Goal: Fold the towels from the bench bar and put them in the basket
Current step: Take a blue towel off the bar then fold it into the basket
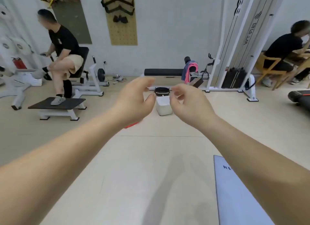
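**A:** Where do we stand, starting from the left?

**B:** Our left hand [132,100] is raised in front of us. Its fingers are loosely curved, the thumb is apart from them, and it grips nothing.

**A:** And in the gap between the hands?

**B:** Far off on the floor [151,157] we see a dark-rimmed container [161,90] with a white tub [165,107] just in front of it. We judge one of them to be the basket, but we cannot tell which. We see no towel in either, though our view into them is poor.

**A:** Behind those?

**B:** The long black-padded desk [163,72] runs along the wall, and nothing lies on its pad.

**A:** Then our right hand?

**B:** The right hand [189,104] mirrors the left. Its fingers are relaxed and slightly curled, and it is empty. The two hands are near each other but not touching.

**A:** And the towels?

**B:** The towels [188,72], blue and pink, hang in a bunch at the right end of the desk, well apart from both hands. How many there are we cannot count from here.

**A:** So how far along are we?

**B:** By our reckoning we are at the very start. Nothing is folded and nothing is in the basket. We have yet to walk over, take a towel down, fold it, drop it in, and do the same for the rest.
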The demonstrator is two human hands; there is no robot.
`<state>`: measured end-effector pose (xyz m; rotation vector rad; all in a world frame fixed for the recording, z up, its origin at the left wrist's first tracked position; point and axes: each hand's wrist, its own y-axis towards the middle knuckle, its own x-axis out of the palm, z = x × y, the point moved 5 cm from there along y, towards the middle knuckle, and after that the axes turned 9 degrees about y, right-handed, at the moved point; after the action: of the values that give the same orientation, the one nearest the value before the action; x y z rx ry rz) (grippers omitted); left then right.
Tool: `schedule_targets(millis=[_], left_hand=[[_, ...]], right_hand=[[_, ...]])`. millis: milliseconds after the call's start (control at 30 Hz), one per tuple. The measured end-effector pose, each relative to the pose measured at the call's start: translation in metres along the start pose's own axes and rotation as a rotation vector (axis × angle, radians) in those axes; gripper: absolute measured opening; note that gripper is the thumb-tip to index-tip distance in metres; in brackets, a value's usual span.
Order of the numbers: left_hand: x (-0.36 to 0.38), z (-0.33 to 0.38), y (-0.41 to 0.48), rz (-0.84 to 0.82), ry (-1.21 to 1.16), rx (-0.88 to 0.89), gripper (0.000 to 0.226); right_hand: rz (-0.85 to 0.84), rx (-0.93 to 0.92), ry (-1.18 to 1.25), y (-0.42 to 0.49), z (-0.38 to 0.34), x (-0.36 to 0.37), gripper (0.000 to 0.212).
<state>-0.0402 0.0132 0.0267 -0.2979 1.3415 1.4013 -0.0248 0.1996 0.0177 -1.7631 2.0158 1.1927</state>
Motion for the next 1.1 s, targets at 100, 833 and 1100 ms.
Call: schedule_targets(millis=[100, 833, 1100], left_hand=[[0.046, -0.024, 0.025, -0.042, -0.102, -0.09, 0.046], [0.427, -0.261, 0.469, -0.322, -0.26, -0.415, 0.034], [0.585, -0.39, 0.732, -0.421, -0.25, -0.335, 0.034]], right_hand=[[-0.019, 0.093, 0.074, 0.03, 0.04, 0.017, 0.037], [-0.239, 0.325, 0.173, 0.549, 0.429, 0.184, 0.021], [-0.221, 0.437, 0.153, 0.813, 0.574, 0.225, 0.02]])
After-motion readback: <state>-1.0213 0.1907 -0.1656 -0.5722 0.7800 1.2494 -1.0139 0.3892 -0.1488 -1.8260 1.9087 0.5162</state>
